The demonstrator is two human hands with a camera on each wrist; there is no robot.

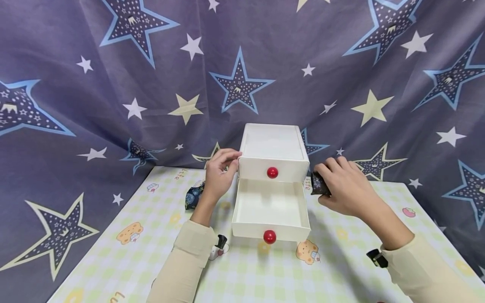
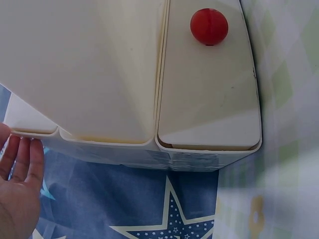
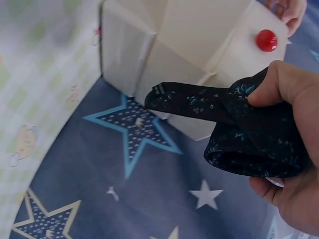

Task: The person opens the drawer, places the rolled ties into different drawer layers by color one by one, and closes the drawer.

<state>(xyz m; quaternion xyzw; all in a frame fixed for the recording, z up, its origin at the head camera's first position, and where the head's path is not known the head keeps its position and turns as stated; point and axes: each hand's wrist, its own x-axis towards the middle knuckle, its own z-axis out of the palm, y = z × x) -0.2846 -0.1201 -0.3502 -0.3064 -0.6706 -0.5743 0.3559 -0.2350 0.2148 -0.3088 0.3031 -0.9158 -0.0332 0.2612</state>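
tablecloth (image 1: pixel 159 235) lettering "little" (image 1: pixel 182 174)

the drawer box (image 1: pixel 273 147) is white, and each drawer has a shiny red knob (image 1: pixel 272 172). the cloth (image 3: pixel 249 129) held next to the box is black with tiny blue-green flowers. another dark blue flowery cloth (image 1: pixel 194 195) lies on the other side of the box. the worktop (image 1: pixel 151 235) has pale green and yellow checks with little bears. the curtain (image 1: pixel 113 84) behind the box is purple-grey with blue, white and cream stars. the sleeves (image 1: pixel 189 261) are cream.
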